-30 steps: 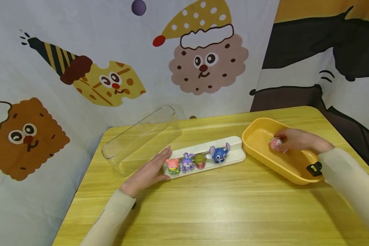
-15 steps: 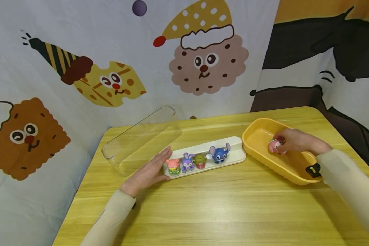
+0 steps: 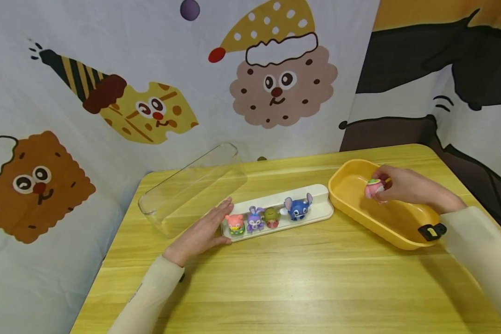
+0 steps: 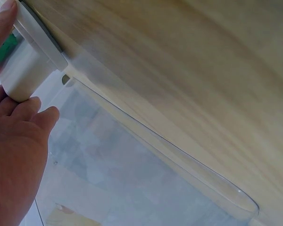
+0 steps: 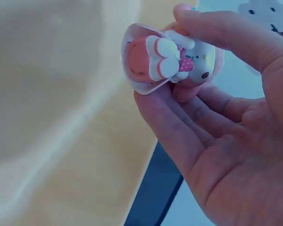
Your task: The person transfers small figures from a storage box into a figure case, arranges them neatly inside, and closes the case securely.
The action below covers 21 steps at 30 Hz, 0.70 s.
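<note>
Right hand pinches pink toy above yellow bin; tray runs 9-to-3, its free end at 9 o'clock of toy; left hand, fingers flat, steadies far end.

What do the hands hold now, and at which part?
The right hand pinches a small pink figurine around its body. The left hand holds nothing, resting against the white tray's end.

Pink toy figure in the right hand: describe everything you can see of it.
The small pink toy figure looks like glossy moulded plastic: a rounded pink body with white parts, a tiny red strawberry detail and a pale rim. The right hand pinches it between the thumb on top and the fingers beneath, tilted on its side. It is held above the yellow plastic tray, clear of the tray floor. Only the hand touches it.
</note>
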Available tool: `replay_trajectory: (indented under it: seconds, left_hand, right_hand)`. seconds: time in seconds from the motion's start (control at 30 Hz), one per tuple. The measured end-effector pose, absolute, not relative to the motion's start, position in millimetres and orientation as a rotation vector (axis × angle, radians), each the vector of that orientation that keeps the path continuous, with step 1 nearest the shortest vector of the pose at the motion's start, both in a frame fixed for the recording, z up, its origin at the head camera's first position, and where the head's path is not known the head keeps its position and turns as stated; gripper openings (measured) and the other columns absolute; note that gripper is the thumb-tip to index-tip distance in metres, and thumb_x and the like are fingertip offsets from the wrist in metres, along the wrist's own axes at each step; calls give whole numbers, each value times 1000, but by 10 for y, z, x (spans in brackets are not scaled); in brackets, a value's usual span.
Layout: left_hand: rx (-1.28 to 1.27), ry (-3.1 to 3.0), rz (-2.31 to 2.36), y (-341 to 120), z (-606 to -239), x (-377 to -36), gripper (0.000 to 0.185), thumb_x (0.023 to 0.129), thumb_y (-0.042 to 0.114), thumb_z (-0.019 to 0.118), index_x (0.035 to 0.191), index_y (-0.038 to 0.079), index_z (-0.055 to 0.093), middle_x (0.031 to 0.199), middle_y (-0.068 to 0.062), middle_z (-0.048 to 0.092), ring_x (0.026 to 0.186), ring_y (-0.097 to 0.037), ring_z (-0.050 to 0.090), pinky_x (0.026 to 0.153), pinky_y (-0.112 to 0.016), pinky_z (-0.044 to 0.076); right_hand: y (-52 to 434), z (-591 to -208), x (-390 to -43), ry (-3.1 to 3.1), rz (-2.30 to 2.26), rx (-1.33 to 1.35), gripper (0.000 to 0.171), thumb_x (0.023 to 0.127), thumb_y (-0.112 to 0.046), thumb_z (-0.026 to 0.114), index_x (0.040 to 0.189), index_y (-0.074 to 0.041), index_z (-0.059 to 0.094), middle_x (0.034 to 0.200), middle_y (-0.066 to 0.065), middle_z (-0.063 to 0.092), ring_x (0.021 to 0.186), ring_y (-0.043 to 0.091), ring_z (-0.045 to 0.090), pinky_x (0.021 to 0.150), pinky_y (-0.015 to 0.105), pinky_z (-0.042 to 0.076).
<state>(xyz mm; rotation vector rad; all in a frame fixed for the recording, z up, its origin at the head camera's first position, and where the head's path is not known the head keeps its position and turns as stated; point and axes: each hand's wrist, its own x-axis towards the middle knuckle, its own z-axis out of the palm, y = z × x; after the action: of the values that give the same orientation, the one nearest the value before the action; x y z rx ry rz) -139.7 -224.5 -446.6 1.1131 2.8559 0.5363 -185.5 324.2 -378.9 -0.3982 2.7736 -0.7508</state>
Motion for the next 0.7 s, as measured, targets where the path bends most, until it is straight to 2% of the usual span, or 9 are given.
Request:
replay_trajectory:
  seconds: [0.2,0.33,0.5,0.7]
  left_hand:
    - [1113,2853,529,-2247,-4463,-1397,94,91,28,81,163,2,27,170,-14,21,155,-29,26,124,-47,26]
    - [1114,2853,528,-2252,-4465,-1403,94,91,29,81,163,2,27,171,-14,21,155,-29,26,124,-47,26]
    - [1122,2850,535,-2251,-4464,-1404,95,90,28,82,163,1,27,171,-14,21,155,-29,26,124,-48,27]
    - [1112,2848,532,-2251,-4467,-1407,95,90,29,82,163,1,26,171,-14,19,155,-29,25,125,-48,26]
  right_hand:
    - [3194,-3712,-1735,2781,-863,-409,62,90,-17,83,135,11,51,122,26,61,102,34,62,75,22,55]
    - [3157,-3679,-1655,2779,-917,-425,70,90,-20,83,144,9,48,131,28,57,111,41,62,81,23,57]
    - [3053,-3625,-1534,2791,-940,-397,68,90,-30,84,141,4,55,134,26,58,112,42,64,80,20,57]
    - [2838,-3570,-1395,2827,-957,-367,71,86,-44,84,138,-2,59,123,17,65,105,33,65,75,18,55]
